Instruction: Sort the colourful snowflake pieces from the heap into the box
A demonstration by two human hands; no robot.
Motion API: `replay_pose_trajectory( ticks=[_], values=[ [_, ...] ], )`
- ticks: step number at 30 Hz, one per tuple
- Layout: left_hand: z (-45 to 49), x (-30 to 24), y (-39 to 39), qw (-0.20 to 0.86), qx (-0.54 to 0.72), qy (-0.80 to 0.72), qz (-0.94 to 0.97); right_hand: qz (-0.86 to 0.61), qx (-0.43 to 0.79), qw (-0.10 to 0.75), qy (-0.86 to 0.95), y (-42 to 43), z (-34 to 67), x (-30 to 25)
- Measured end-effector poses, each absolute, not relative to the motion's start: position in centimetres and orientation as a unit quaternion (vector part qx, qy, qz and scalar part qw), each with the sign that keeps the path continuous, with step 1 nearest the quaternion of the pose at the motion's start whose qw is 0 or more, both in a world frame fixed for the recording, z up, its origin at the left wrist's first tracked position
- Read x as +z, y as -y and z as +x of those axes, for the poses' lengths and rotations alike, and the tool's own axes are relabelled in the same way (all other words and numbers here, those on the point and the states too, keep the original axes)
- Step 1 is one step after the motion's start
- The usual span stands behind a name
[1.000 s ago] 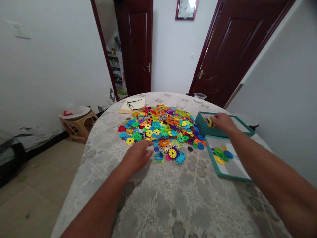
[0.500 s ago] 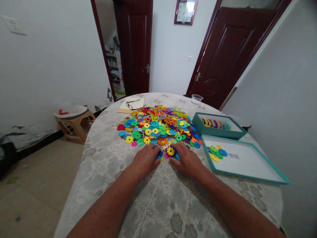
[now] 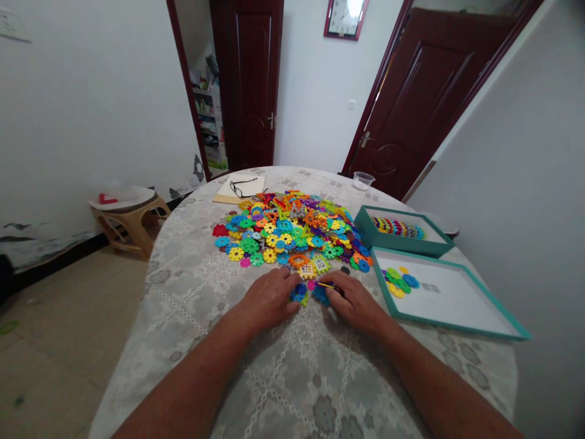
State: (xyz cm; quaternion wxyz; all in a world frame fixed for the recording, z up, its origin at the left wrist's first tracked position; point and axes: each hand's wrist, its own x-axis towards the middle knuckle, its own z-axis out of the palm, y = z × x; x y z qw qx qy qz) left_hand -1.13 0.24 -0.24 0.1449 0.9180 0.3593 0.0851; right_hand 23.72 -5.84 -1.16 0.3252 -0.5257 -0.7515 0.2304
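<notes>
At the left of the table (image 3: 187, 292), the glasses (image 3: 237, 188) are lying on a paper pad (image 3: 223, 197), much as half a second ago. Nearer, the left hand (image 3: 270, 299) is curling its fingers over blue pieces (image 3: 299, 290) at the front of the small cluster; whether that grip is pinching one or merely touching, one cannot tell. Beyond, the big pile (image 3: 286, 228) of colourful discs is looking unchanged. Two latticed pieces (image 3: 313, 267) are now showing clear of the right fingers. The right hand (image 3: 356, 302), a second ago reaching into the box, is working just beside the left, its grip holding a yellow disc (image 3: 325, 285) by the fingertips. That disc is now turning its edge to the view instead of facing up on the cluster, which is suggesting that one piece is being picked out. Farther right, the box (image 3: 411, 244) is holding its row of discs (image 3: 397, 228), and the tray-like lid (image 3: 457, 299) is bearing a few loose discs (image 3: 400, 283)
</notes>
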Motion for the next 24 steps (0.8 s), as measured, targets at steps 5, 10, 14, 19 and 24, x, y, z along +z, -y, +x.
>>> replay_pose_trajectory(
  ticks=[5,10,14,19,24],
  values=[
    [-1.3,-0.6,-0.2,0.178,0.111,-0.382,0.900,-0.546,0.469,0.380,0.580,5.5,24.5,-1.5],
    [-1.5,-0.7,-0.3,0.206,0.123,-0.375,0.895,-0.503,0.637,0.423,0.403,5.1,25.3,-1.5],
    [-1.6,-0.8,-0.4,0.206,0.132,-0.359,0.900,-0.450,0.707,0.416,0.353,5.2,25.5,-1.1],
    [-1.5,-0.6,-0.4,0.223,0.141,-0.355,0.897,-0.434,0.726,0.415,0.336,5.3,25.6,-1.1],
    [-1.1,-0.5,-0.5,0.231,0.164,-0.353,0.892,-0.416,0.738,0.406,0.343,5.4,25.9,-1.3]
  ],
)
